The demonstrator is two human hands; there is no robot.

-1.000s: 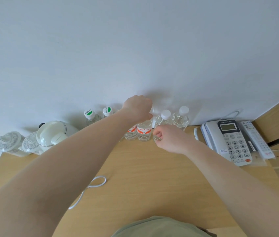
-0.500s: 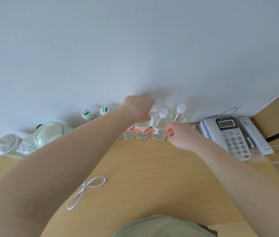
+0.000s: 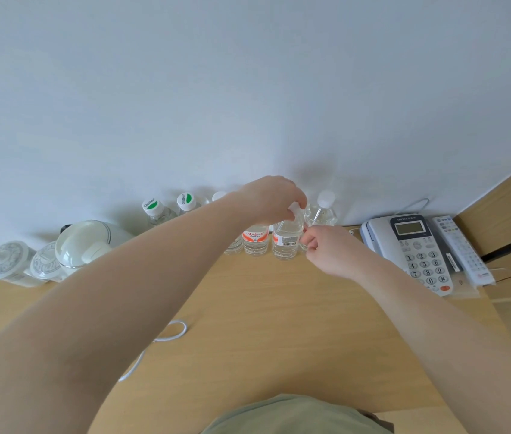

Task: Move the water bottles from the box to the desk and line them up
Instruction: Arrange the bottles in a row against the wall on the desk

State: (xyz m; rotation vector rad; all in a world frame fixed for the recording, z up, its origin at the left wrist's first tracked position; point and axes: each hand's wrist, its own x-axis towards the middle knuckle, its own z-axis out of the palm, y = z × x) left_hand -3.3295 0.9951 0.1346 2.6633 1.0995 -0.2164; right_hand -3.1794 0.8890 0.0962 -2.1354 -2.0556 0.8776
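Several clear water bottles stand in a row along the wall at the back of the wooden desk (image 3: 279,308). My left hand (image 3: 271,198) reaches over them and grips the white cap of a bottle with a barcode label (image 3: 284,245). My right hand (image 3: 329,250) pinches the same bottle at its right side, fingers curled by the label. To its left stands a red-labelled bottle (image 3: 255,242). A white-capped bottle (image 3: 324,211) stands behind on the right, close to the wall. Two green-capped bottles (image 3: 154,209) stand further left. The box is out of view.
A white kettle (image 3: 85,242) and two lidded cups (image 3: 10,261) sit at the back left. At the back right, a desk phone (image 3: 410,245) lies beside a remote control (image 3: 463,249). A white cable (image 3: 166,336) lies on the desk near my left forearm.
The barcode bottle now stands upright beside the red-labelled one. My left hand has shifted right from the red-labelled bottle's top onto this bottle's cap. My right hand stays at its side.
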